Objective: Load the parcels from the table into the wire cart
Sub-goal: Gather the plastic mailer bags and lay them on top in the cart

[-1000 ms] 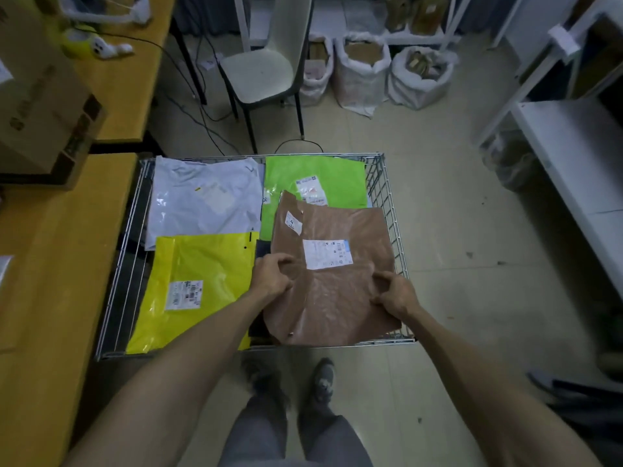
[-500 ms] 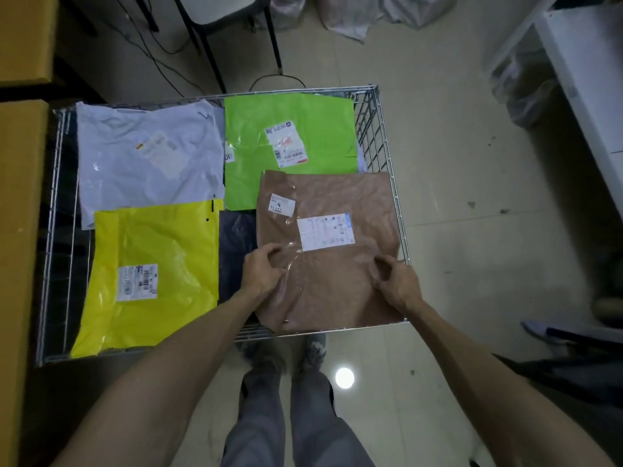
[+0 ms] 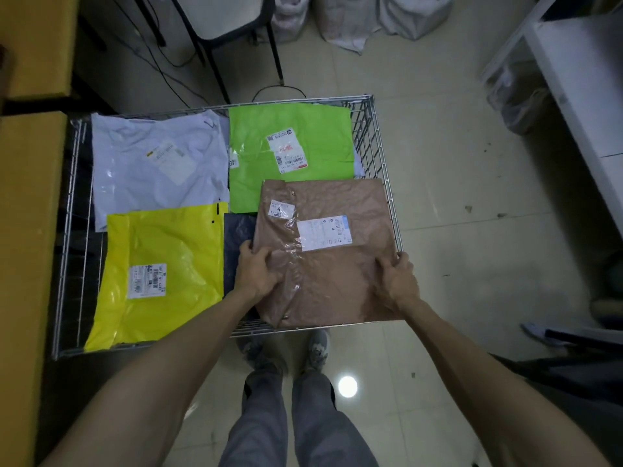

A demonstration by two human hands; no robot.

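A brown parcel [image 3: 337,271] with two white labels lies in the near right corner of the wire cart [image 3: 381,156]. My left hand [image 3: 256,274] grips its left edge and my right hand [image 3: 396,281] grips its right edge. Beside it in the cart lie a yellow parcel [image 3: 161,271] at the near left, a white parcel [image 3: 155,163] at the far left and a green parcel [image 3: 290,153] at the far right. A dark parcel [image 3: 236,237] shows between the yellow and brown ones, mostly covered.
A wooden table [image 3: 27,230] runs along the cart's left side. Beyond the cart stand a chair [image 3: 229,21] and white sacks [image 3: 371,18], with cables on the floor. A white shelf [image 3: 580,89] is at the right. My feet are just below the cart's near rim.
The brown parcel has come down flatter into the cart's near right corner. Both hands have slid from its top face out to its side edges. The camera has tilted further down.
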